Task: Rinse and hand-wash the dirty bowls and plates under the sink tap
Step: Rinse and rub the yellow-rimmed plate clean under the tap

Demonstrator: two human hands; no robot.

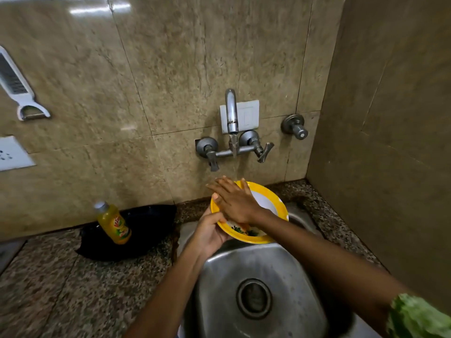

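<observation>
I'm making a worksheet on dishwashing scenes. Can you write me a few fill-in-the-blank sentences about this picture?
1. The left hand holds the plate by its ____ rim.
2. The right hand lies flat ____ the plate.
3. The detergent bottle stands to the ____ of the sink.

Missing words: yellow; on; left

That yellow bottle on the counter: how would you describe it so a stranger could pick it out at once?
Start at the steel sink and look left along the speckled counter toward the wall. There a black bag lies, and the bottle stands tilted against it. It is the only bright item there: yellow liquid, pale cap, red and green label.
</observation>
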